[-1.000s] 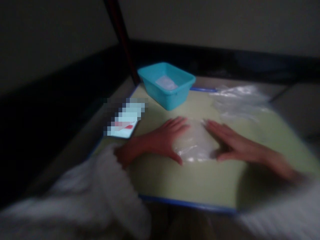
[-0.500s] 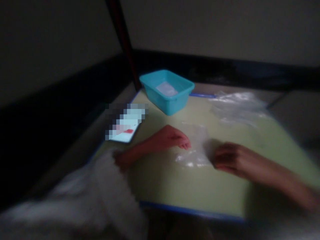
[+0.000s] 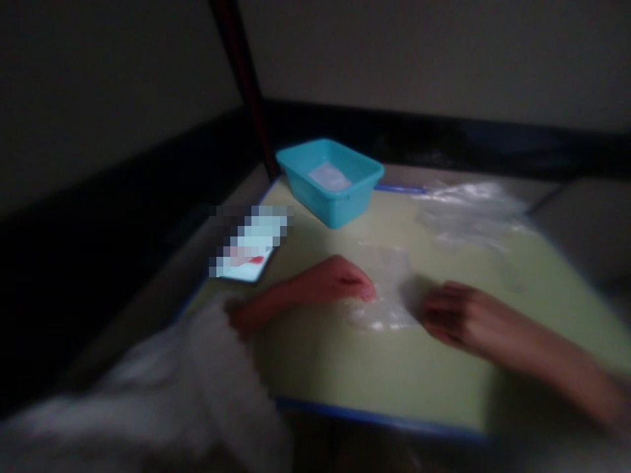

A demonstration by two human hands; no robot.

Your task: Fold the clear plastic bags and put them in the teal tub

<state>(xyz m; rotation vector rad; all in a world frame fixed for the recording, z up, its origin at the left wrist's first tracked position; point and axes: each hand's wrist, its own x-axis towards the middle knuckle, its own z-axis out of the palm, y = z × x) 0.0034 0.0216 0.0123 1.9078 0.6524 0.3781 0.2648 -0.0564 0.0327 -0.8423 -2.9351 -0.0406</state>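
A clear plastic bag (image 3: 392, 269) lies flat on the yellow table between my two hands, with shiny creases along its near edge. My left hand (image 3: 345, 279) is closed, its fingertips pinched down on the left part of the bag. At the bag's right edge is my right hand (image 3: 451, 312), fingers curled together and closed on that edge. Blur and dim light hide the exact hold of the fingertips.
A turquoise plastic basin (image 3: 340, 207) with a whitish flat item (image 3: 329, 176) inside stands at the table's far corner. A lit, partly pixelated phone or tablet (image 3: 246, 263) lies on the left. Crumpled clear plastic (image 3: 468, 210) lies at the back right. The table has a blue edge (image 3: 374, 418).
My left hand has come down slightly toward the near edge of the bag. The fingers of my right hand have shifted a little; the bag stays in place.
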